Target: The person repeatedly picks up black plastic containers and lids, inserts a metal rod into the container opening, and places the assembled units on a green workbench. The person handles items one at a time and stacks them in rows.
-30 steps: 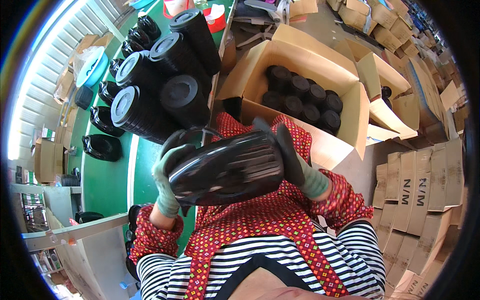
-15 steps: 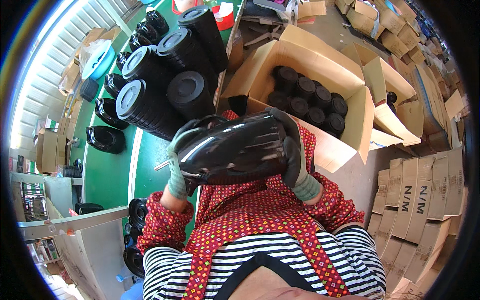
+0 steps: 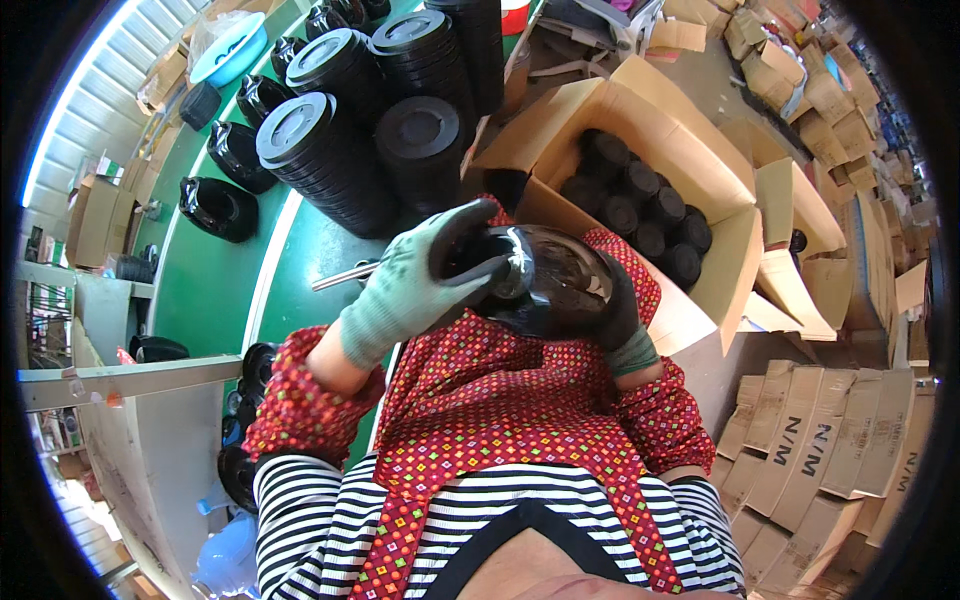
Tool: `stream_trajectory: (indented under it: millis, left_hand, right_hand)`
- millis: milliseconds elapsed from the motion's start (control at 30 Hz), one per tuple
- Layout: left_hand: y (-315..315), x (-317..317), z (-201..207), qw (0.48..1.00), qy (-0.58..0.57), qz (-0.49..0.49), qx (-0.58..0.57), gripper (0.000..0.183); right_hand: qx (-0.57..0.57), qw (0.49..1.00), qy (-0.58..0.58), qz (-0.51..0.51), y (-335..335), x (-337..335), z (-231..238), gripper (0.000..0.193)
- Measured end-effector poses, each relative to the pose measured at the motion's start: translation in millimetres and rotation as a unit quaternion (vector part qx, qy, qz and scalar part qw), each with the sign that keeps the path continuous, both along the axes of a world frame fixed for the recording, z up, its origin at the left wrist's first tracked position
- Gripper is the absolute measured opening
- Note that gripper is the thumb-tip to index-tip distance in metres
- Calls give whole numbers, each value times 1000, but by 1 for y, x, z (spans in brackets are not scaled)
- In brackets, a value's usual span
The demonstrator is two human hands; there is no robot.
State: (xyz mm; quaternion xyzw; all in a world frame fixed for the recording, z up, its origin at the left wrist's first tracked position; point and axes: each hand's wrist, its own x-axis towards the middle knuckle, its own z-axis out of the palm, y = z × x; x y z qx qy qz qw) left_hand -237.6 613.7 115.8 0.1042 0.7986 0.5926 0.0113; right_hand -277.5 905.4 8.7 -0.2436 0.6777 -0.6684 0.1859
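In front of my chest I hold a glossy black rounded housing (image 3: 545,275), its shiny end turned toward me. My left hand (image 3: 415,270), in a pale green glove with dark palm and fingers, curls thumb and fingers round the housing's left end. My right hand (image 3: 618,315), gloved too, grips its right side; its fingertips are partly hidden. Beside my left wrist a thin metal rod (image 3: 345,276) sticks out; I cannot tell whether the hand touches it. Beyond my left hand stand tall stacks of round black ribbed parts (image 3: 330,150).
Similar glossy black housings (image 3: 218,208) line the green bench (image 3: 195,310) on the left. To the right, an open cardboard box (image 3: 735,250) holds several black round parts. Flattened cartons (image 3: 800,430) are stacked at the lower right. A light-blue basin (image 3: 228,60) stands far left.
The housing has turned from lying lengthwise across my hands to showing its end. My left hand has shifted from its underside to its left end. The whole view has tilted slightly.
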Motion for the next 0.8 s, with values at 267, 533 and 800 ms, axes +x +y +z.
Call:
stream_trajectory:
  millis: [267,533,800]
  left_hand:
    - [33,28,35,944,282,-26,-168,98]
    - [40,26,4,949,254,-2,-185,62]
    - [30,72,-97,984,37,-172,3,68]
  right_hand:
    - [32,995,86,-31,0,6,19,72]
    - [-147,986,-57,-45,30,-4,15,55]
    - [99,948,62,-297,62,-23,38,29]
